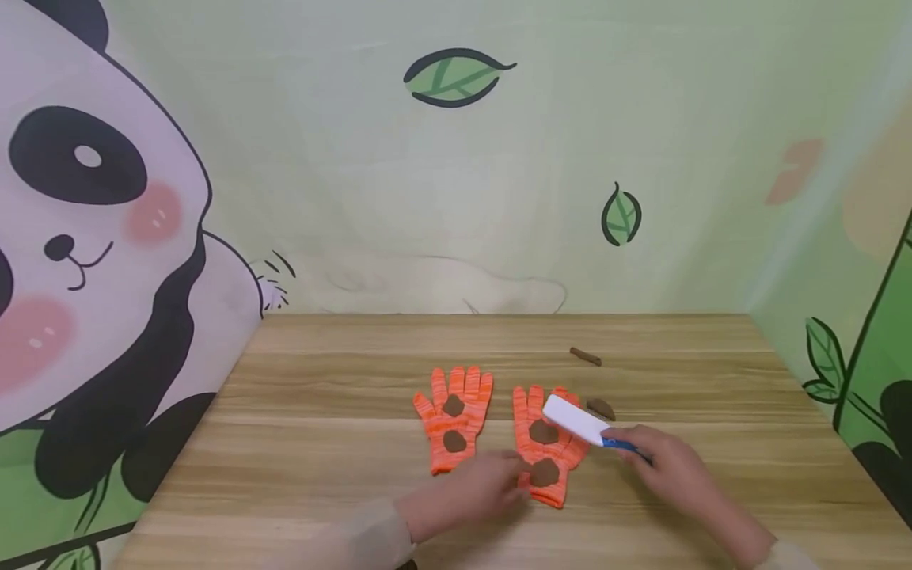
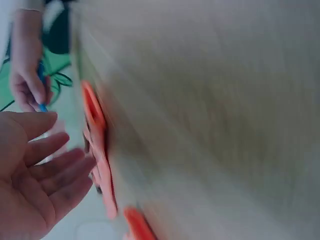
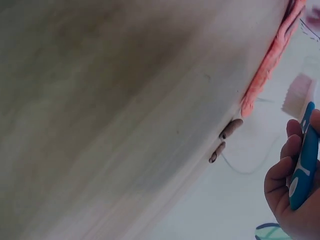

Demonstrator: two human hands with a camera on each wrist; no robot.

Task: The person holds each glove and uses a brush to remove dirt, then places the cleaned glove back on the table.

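Note:
My right hand (image 1: 673, 469) grips a brush by its blue handle (image 3: 306, 160). The white brush head (image 1: 575, 419) is over the upper part of the right-hand orange knit glove (image 1: 523, 408), with the pale bristles (image 3: 296, 95) showing in the right wrist view. Two brown patches (image 1: 545, 473) mark that glove. Beside its cuff is my left hand (image 1: 473, 492), its fingers loosely extended and holding nothing; in the left wrist view the palm (image 2: 42, 185) shows. A second orange glove (image 1: 466, 384), also with two brown patches, lies flat to the left.
A small brown rolled piece (image 1: 586, 356) lies farther back on the wooden table (image 1: 342, 356). Another brown piece (image 1: 602, 409) sits just right of the right-hand glove, near the brush. Behind the table hangs a green backdrop (image 1: 356, 174) with a printed panda.

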